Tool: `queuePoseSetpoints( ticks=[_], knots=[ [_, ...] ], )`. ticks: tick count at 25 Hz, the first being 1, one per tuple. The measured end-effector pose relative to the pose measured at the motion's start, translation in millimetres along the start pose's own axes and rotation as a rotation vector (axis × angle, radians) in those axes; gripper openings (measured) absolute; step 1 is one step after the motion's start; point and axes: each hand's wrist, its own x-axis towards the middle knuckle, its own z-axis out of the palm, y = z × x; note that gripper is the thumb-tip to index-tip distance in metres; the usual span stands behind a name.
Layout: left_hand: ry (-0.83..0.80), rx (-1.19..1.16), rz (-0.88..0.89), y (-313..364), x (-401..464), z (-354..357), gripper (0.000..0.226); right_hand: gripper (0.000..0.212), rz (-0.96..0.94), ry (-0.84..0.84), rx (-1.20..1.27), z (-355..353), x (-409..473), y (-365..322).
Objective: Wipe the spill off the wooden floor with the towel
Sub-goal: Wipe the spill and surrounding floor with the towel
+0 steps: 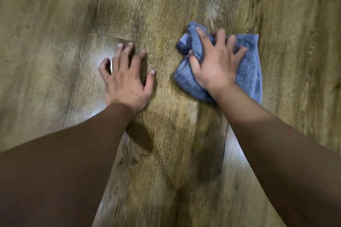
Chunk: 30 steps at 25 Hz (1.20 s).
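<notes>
A crumpled blue towel (247, 72) lies on the wooden floor (55, 14) right of centre. My right hand (215, 62) presses down on it, fingers spread and curled into the cloth. My left hand (127, 77) rests flat on the bare floor to the left, fingers apart, holding nothing. A faint wet sheen with small specks (168, 88) shows on the boards between the two hands. A darker damp-looking patch (208, 162) lies nearer to me between my forearms.
Wood-grain planks fill the whole view, with plank seams (114, 36) near my left hand. Bright light reflections (234, 155) sit beside my right forearm. Nothing else stands on the floor in view.
</notes>
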Motion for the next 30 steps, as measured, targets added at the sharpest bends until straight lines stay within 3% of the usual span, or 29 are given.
queuePoseSetpoints(
  ticks=[4,11,16,20,25,30],
  knots=[
    [0.012,-0.012,-0.007,-0.3,0.2,0.6,0.054,0.065,-0.027,-0.018,0.013,-5.1,-25.6,-4.7],
    [0.029,-0.02,-0.004,-2.9,0.3,3.7,0.053,0.066,-0.044,-0.079,0.042,-9.0,-155.4,21.2],
    [0.046,0.006,-0.007,-0.9,0.0,1.8,0.053,0.062,0.164,0.007,0.058,-9.2,-74.2,69.1],
    [0.035,0.023,-0.005,-0.6,0.4,0.7,0.055,0.059,0.342,0.059,0.042,-5.4,26.0,54.4],
    [0.018,0.001,-0.003,1.4,-0.7,-0.9,0.053,0.064,0.076,-0.007,0.04,-0.7,39.0,-14.1],
    [0.033,-0.04,0.009,0.0,-1.1,-1.5,0.05,0.069,-0.189,-0.037,0.033,-7.1,-77.3,-29.5]
  ],
)
